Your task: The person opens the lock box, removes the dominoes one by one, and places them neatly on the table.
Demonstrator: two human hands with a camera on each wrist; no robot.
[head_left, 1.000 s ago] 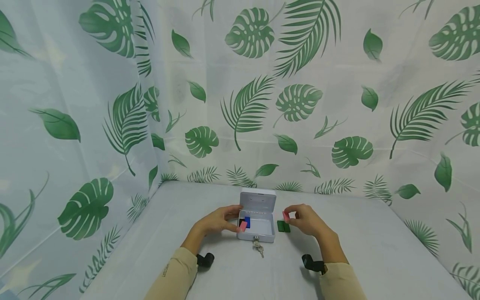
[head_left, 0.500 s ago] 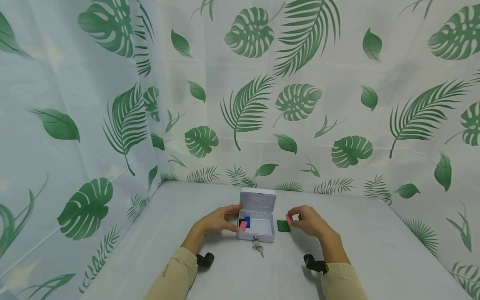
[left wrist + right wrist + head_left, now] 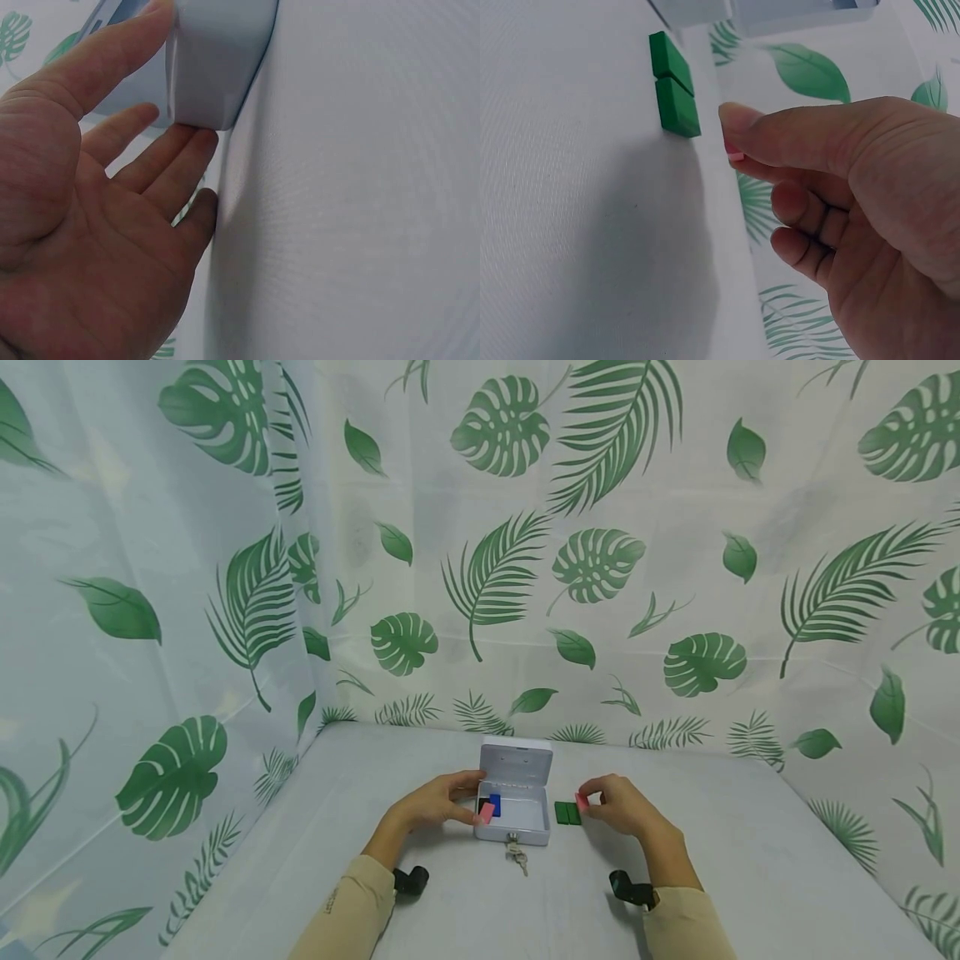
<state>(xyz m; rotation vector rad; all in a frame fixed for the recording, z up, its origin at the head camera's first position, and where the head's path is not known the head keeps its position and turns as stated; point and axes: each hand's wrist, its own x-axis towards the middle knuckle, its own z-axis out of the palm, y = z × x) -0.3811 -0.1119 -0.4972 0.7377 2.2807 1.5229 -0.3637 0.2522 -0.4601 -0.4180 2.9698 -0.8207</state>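
Observation:
A small white metal box (image 3: 513, 825) stands open on the table, its lid (image 3: 515, 762) upright at the back. Inside lie a blue block (image 3: 494, 803) and a dark block, and a pink block (image 3: 487, 812) leans at the left wall. My left hand (image 3: 438, 802) rests against the box's left side (image 3: 217, 67) with straight fingers. Two green blocks (image 3: 567, 812) (image 3: 673, 84) lie side by side just right of the box. My right hand (image 3: 618, 805) pinches a pink block (image 3: 581, 802) (image 3: 733, 153) just right of the green pair, low over the table.
A key with a small bunch (image 3: 516, 853) hangs from the box's front lock. The white tablecloth (image 3: 465, 902) is walled at the back and left by leaf-printed fabric (image 3: 525, 568).
My right hand has carried its pink block down and a little right, closer to the table beside the green blocks. The left hand and the box have stayed still.

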